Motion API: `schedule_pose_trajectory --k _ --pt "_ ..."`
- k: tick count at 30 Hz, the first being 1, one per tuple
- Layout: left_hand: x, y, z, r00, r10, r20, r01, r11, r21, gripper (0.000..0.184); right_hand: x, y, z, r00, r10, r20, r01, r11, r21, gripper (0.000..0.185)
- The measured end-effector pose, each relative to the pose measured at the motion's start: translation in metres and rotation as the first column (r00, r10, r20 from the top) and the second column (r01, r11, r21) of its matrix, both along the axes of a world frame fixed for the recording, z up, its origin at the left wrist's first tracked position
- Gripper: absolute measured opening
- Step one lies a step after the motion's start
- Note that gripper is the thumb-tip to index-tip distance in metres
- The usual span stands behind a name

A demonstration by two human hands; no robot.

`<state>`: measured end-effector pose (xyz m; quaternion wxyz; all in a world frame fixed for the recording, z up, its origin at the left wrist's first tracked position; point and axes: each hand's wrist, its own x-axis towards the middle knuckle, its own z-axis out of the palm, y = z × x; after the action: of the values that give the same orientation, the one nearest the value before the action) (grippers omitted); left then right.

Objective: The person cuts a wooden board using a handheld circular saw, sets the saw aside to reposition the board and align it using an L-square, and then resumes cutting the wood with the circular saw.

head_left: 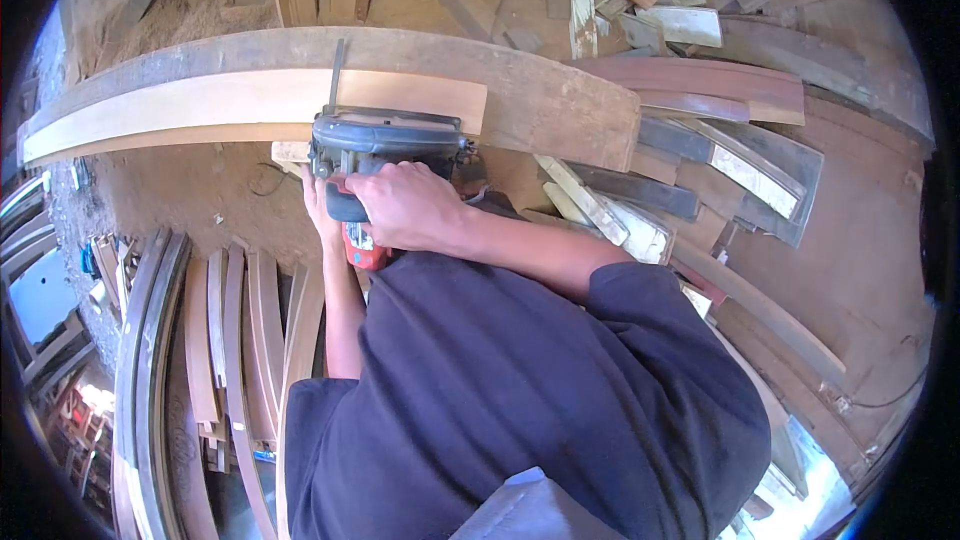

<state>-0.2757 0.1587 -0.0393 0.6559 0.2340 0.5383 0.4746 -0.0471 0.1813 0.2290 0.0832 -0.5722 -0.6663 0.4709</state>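
I watched the pale board [235, 100] lying along the wide plank [560, 105], its surface unbroken left of the circular saw [385, 132] and its squared right end just beyond it; I saw no severed piece and judged any cut unfinished, though the blade was hidden from me. My right hand [410, 205] was closed around the saw's rear handle, while my left hand [318, 202] reached in beneath the saw's front, beside a small wood block [289, 152], its grip too covered for me to tell.
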Motion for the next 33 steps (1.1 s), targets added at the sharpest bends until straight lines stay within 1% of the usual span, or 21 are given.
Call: schedule_pose_trajectory --k 1,3,5,7,10,12,13,14,16,17,18,20,21,22,23,24,26,29,30,32,33 --pt "-0.007 0.002 -0.008 1.0 -0.004 0.001 0.004 1.0 0.001 0.065 -0.004 0.002 -0.002 1.0 -0.004 -0.01 0.004 1.0 0.01 0.056" --pt "-0.009 0.001 -0.016 0.994 -0.057 -0.098 0.064 0.995 0.078 0.064 -0.003 0.001 -0.005 1.0 -0.003 -0.023 0.003 1.0 0.023 0.057" --pt "0.001 -0.008 -0.018 0.994 -0.044 -0.104 0.053 0.995 0.088 0.063 0.009 -0.007 -0.006 1.0 -0.002 -0.023 0.003 1.0 0.028 0.058" --pt "0.023 -0.018 -0.007 0.993 -0.031 -0.11 0.042 0.994 0.098 0.063 0.025 -0.018 -0.011 1.0 0.003 -0.028 -0.002 0.999 0.04 0.058" --pt "0.047 -0.028 0.008 0.995 -0.027 -0.093 0.038 0.992 0.121 0.06 0.044 -0.029 -0.011 0.999 0.011 -0.033 -0.01 0.999 0.042 0.058" --pt "0.045 -0.021 0.015 0.997 -0.058 -0.041 0.062 0.994 0.088 0.058 0.041 -0.027 -0.009 0.999 0.019 -0.036 -0.018 0.999 0.035 0.058" --pt "0.029 -0.013 0.003 0.997 -0.053 0.062 0.05 0.998 0.047 0.059 0.033 -0.023 -0.008 0.999 0.014 -0.037 -0.012 0.999 0.048 0.058" --pt "0.006 -0.009 -0.008 0.997 -0.048 0.058 0.045 0.998 0.05 0.059 0.018 -0.014 -0.006 0.999 0.008 -0.038 -0.006 0.998 0.06 0.057" --pt "-0.016 0.005 0.018 0.963 -0.103 -0.249 0.153 0.97 0.191 0.059 -0.016 0.004 -0.004 1.0 0.022 -0.021 -0.02 0.997 0.069 0.057" --pt "-0.012 0.005 0.029 0.968 -0.057 -0.246 0.097 0.983 0.156 0.057 -0.02 0.003 -0.004 1.0 0.023 -0.004 -0.023 0.997 0.078 0.056" --pt "-0.002 -0.004 0.021 0.966 -0.038 -0.256 0.082 0.983 0.165 0.057 -0.007 -0.005 -0.005 0.999 0.04 -0.013 -0.039 0.995 0.088 0.056" --pt "0.022 -0.024 -0.006 0.969 -0.028 -0.244 0.048 0.996 0.079 0.057 0.026 -0.026 -0.008 0.999 0.02 -0.035 -0.016 0.994 0.105 0.055" --pt "0.025 -0.01 0.021 0.945 -0.082 -0.317 0.105 0.993 0.057 0.057 0.019 -0.019 -0.01 1.0 0.024 0.001 -0.024 0.997 0.078 0.056" --pt "-0.017 0.008 0.001 0.827 -0.107 -0.552 0.233 0.959 0.163 0.057 -0.015 0.005 -0.008 0.997 0.07 -0.022 -0.068 0.994 0.086 0.056" --pt "-0.056 0.035 -0.006 0.837 -0.117 -0.534 0.221 0.966 0.136 0.057 -0.055 0.036 -0.004 0.998 0.062 0.022 -0.063 0.997 0.043 0.056" --pt "-0.048 0.035 -0.008 0.804 -0.11 -0.584 0.213 0.971 0.11 0.059 -0.076 0.056 0.001 0.996 0.056 0.067 -0.056 0.998 0.003 0.056" --pt "-0.028 0.038 -0.009 0.73 -0.105 -0.675 0.191 0.98 0.054 0.063 -0.046 0.045 0.01 0.997 0.041 0.059 -0.043 0.998 0.036 0.056" --pt "-0.025 0.04 0.024 0.76 -0.039 -0.648 0.095 0.994 0.052 0.065 -0.057 0.039 0.006 0.999 0.031 0.039 -0.034 0.996 0.079 0.054" --pt "-0.02 0.042 0.049 0.831 -0.01 -0.557 0.058 0.996 0.069 0.065 -0.058 0.037 0.006 0.999 0.022 0.048 -0.026 0.996 0.088 0.054" --pt "-0.023 0.041 0.063 0.891 0.031 -0.452 0.01 0.996 0.087 0.066 -0.065 0.033 0.008 0.997 0.024 0.067 -0.029 0.996 0.081 0.051" --pt "-0.028 0.042 0.062 0.909 -0.003 -0.416 0.023 0.999 0.044 0.066 -0.069 0.033 0.007 0.998 0.011 0.065 -0.017 0.995 0.095 0.049"
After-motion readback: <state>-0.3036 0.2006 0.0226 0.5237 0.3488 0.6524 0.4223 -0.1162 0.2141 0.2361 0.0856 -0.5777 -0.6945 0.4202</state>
